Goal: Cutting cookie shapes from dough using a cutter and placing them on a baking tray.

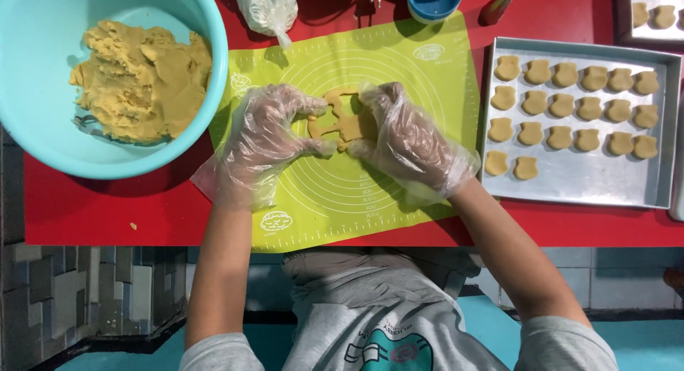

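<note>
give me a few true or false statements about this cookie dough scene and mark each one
1. Both hands, left hand and right hand, wear clear plastic gloves. True.
2. The dough scrap lies on a blue mat. False: the mat is green.
3. The bowl holds a lump of dough. True.
4. The tray is empty. False: it holds rows of cut cookies.
5. The tray sits left of the mat. False: it is on the right, the bowl on the left.

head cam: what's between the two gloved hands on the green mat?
In the head view, a scrap of rolled dough with cut-out gaps lies on the green mat between the left hand and right hand; both touch it.
</note>
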